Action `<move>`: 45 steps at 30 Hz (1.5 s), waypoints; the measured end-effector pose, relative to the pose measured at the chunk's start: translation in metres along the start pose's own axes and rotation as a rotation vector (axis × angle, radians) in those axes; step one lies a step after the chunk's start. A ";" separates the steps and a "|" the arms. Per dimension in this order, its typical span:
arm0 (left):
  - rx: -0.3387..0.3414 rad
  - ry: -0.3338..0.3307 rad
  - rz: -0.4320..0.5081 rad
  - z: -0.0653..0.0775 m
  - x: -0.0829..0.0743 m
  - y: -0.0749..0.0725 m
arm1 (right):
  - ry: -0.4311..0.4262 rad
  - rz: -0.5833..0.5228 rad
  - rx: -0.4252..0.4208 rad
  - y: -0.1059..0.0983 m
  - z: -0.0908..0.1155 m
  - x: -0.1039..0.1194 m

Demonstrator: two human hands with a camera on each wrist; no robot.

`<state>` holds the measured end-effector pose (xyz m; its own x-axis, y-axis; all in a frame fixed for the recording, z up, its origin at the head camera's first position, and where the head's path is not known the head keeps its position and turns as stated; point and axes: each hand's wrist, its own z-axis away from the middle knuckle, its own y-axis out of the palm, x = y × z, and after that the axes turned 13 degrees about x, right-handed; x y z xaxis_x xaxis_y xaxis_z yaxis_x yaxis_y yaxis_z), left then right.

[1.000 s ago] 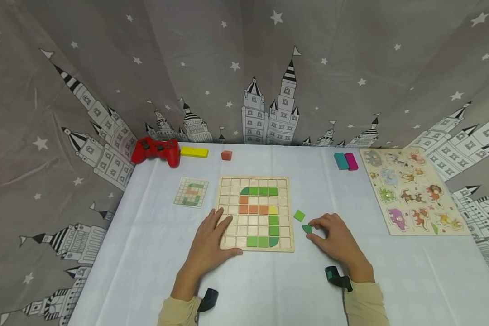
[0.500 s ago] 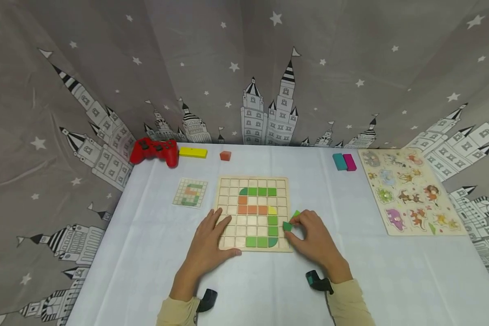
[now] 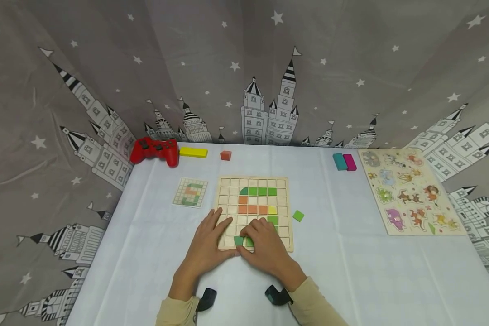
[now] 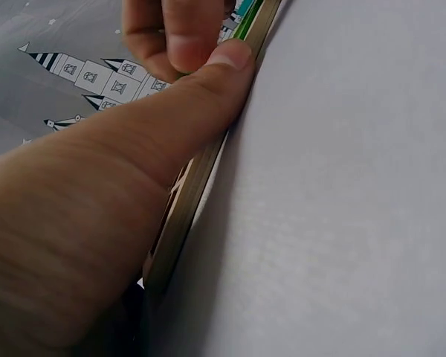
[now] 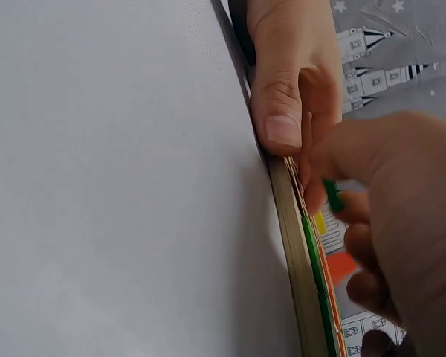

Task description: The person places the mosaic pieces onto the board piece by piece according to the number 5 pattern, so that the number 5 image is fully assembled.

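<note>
The right hand point(image 3: 266, 246) pinches a dark green tile with one rounded side point(image 3: 238, 240) between thumb and fingertips, low over the near row of a wooden grid board point(image 3: 231, 193). In the right wrist view a sliver of that green tile point(image 5: 332, 195) shows at the fingers. The left hand point(image 3: 208, 242) rests spread at the board's near left corner, fingers over its left side. Its thumb point(image 4: 208, 89) lies along the near edge in the left wrist view. Green, orange and yellow tiles form an S-like figure on the board, partly hidden by the right hand.
A loose light green tile point(image 3: 298, 216) lies right of the board, a pattern card point(image 3: 190, 193) left of it. Behind are a red game controller point(image 3: 155, 151), yellow block point(image 3: 193, 152), orange block point(image 3: 226, 155), teal block point(image 3: 340, 161), magenta block point(image 3: 350, 162) and animal puzzle point(image 3: 399, 183).
The right hand has carried the dark green tile leftward from beside the board to its near row, left of the light green tiles there. The left hand has stayed in place.
</note>
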<state>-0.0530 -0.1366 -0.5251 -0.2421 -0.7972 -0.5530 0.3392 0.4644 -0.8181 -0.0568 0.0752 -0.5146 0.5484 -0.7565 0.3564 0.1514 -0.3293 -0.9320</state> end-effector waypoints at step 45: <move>0.003 -0.010 0.001 -0.001 0.000 0.000 | 0.211 -0.141 0.004 -0.002 0.001 0.005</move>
<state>-0.0542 -0.1361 -0.5256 -0.2331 -0.8006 -0.5520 0.3420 0.4639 -0.8172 -0.0533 0.0722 -0.5110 0.3380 -0.8043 0.4888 0.2176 -0.4385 -0.8720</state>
